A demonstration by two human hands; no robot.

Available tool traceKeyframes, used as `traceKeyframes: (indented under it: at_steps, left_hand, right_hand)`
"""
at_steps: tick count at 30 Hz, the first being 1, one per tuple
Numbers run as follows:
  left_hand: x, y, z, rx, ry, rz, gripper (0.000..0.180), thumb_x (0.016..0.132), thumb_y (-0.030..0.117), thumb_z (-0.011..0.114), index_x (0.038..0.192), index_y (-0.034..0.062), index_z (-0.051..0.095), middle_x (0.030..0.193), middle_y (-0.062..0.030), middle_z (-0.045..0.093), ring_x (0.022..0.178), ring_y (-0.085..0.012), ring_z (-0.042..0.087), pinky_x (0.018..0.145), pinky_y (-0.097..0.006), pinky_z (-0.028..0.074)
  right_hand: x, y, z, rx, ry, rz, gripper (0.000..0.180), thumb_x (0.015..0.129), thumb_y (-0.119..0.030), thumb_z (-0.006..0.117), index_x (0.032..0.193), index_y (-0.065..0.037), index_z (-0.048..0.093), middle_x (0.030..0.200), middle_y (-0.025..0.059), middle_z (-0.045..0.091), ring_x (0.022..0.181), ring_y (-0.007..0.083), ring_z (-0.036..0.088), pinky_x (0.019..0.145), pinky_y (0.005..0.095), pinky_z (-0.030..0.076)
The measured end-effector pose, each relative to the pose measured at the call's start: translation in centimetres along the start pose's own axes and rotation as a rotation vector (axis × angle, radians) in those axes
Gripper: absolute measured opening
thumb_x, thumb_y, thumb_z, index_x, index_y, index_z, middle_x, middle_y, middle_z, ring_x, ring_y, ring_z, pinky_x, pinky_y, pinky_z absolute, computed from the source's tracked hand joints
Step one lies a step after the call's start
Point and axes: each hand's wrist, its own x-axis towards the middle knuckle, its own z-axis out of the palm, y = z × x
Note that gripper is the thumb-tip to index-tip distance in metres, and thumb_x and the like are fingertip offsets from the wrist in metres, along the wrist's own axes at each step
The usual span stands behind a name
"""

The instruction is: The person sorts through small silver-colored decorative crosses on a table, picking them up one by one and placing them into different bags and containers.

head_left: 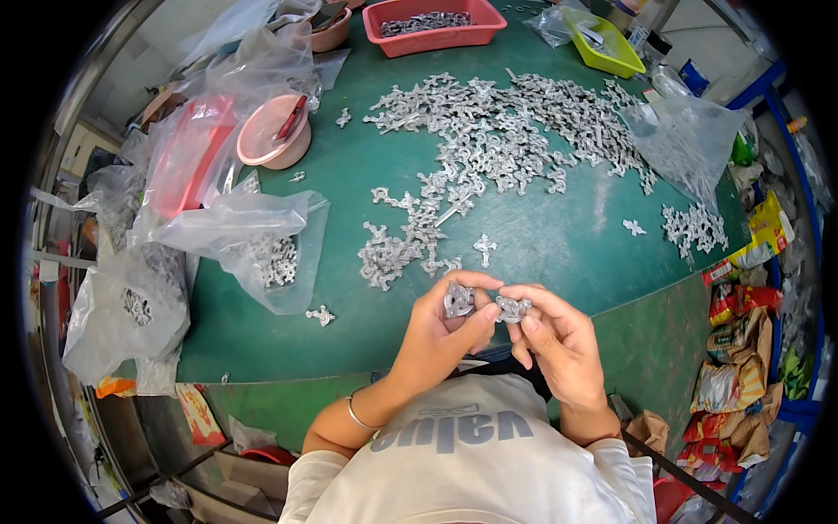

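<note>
Both of my hands meet over the near edge of the green table. My left hand [445, 327] is closed on a silver metal casting [458, 299], its thumb and fingers wrapped round it. Between thumb and fingertips, my right hand [559, 341] pinches another small silver metal part [512, 309], close beside the first. Whether the two parts touch I cannot tell. Just beyond the hands lies a single cross-shaped casting [485, 249]. A large heap of similar grey castings [497, 131] spreads over the table, with a smaller cluster [384, 255] nearer my left hand.
At the left stand a pink bowl [278, 144] with a red-handled tool and clear plastic bags [297, 214] holding small parts. A red tray [432, 39] of parts and a yellow-green basket [611, 54] sit at the back. Another plastic bag [690, 144] lies at the right.
</note>
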Motion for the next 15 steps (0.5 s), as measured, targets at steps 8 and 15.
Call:
traceKeyframes:
  at_steps: [8,15]
  left_hand:
    - [0.1,0.9,0.1,-0.290,-0.047,-0.187,0.023,0.086,0.005,0.048,0.108,-0.0003,0.044,0.067,0.0010,0.039,0.051,-0.0060,0.033,0.044,-0.022,0.031]
    - [-0.1,0.4,0.1,-0.286,-0.045,-0.180,0.025,0.089,0.012,0.044,0.111,0.0011,0.042,0.069,-0.0004,0.042,0.055,-0.0082,0.038,0.046,-0.022,0.032]
  right_hand:
    - [0.5,-0.3,-0.5,0.184,-0.030,0.082,0.029,0.084,0.000,0.047,0.112,0.007,0.048,0.104,0.0144,0.050,0.076,0.0167,0.056,0.042,0.0211,0.047]
    - [0.3,-0.2,0.1,0.221,0.079,0.090,0.023,0.082,0.003,0.049,0.104,0.008,0.052,0.106,0.0150,0.050,0.075,0.0151,0.058,0.045,0.0214,0.050]
